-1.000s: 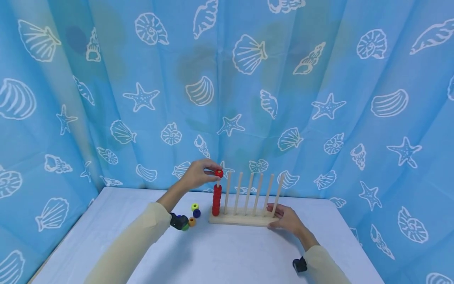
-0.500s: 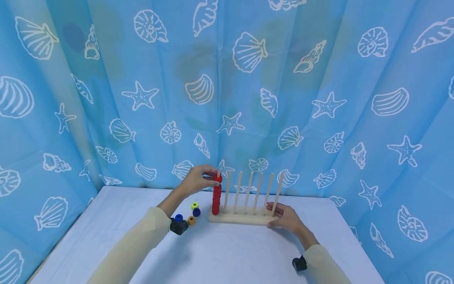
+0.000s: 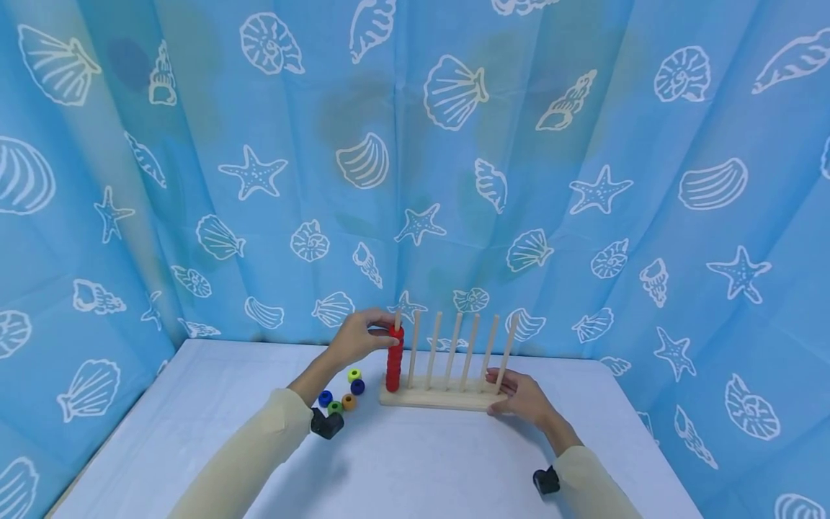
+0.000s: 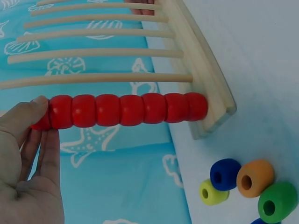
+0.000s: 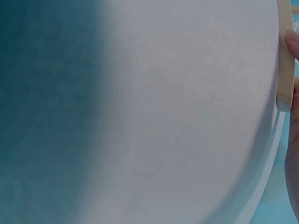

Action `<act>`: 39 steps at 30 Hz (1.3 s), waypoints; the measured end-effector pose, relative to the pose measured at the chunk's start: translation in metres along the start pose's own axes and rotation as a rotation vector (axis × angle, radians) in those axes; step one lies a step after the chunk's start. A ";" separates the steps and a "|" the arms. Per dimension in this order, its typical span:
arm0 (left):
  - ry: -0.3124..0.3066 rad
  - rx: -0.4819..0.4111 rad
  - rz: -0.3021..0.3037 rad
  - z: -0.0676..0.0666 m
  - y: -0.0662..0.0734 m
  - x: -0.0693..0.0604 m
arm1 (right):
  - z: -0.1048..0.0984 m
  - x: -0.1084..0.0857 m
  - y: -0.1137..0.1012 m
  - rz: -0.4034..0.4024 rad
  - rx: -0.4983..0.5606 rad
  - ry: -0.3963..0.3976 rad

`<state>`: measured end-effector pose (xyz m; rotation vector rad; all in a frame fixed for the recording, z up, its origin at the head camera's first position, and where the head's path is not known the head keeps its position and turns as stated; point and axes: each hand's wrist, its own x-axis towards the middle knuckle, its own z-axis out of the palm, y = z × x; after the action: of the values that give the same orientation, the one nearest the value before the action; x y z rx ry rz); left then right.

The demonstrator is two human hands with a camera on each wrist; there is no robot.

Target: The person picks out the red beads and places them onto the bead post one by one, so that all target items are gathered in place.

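Note:
My left hand [image 3: 359, 336] pinches the topmost red bead [image 4: 42, 122] between thumb and fingers, at the top of a stack of red beads [image 3: 393, 367]. That stack fills most of the leftmost peg of a wooden peg rack [image 3: 434, 400]; the peg's tip [image 3: 398, 317] sticks out above. The other pegs carry no beads. At the rack's right end my right hand [image 3: 525, 398] grips the base, thumb on the front side and fingers behind, near the last peg. In the right wrist view only the thumb [image 5: 293, 42] and part of that hand show beside the base.
Left of the rack lie loose beads on the white table [image 3: 441, 461]: yellow [image 3: 354, 375], dark blue [image 4: 225, 174], orange [image 4: 255, 178], green [image 4: 277, 201] and blue [image 3: 325, 398]. A blue shell-print curtain [image 3: 415, 180] hangs behind the table.
My left hand has lowered a red bead from the peg's tip down onto the red stack. The right hand has kept its hold on the base.

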<state>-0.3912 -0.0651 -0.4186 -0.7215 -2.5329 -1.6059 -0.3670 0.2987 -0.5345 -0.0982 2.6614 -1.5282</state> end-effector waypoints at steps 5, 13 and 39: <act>0.016 0.020 -0.012 0.002 -0.003 -0.002 | 0.001 0.000 0.002 -0.005 -0.012 0.006; 0.030 0.003 -0.054 0.005 -0.006 -0.003 | 0.000 0.001 0.005 -0.006 0.008 0.002; -0.040 0.302 -0.063 -0.007 -0.022 -0.016 | -0.017 0.003 -0.031 -0.180 -0.169 0.069</act>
<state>-0.3873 -0.0842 -0.4388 -0.6511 -2.7643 -1.1921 -0.3709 0.2973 -0.4994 -0.3076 2.9034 -1.3700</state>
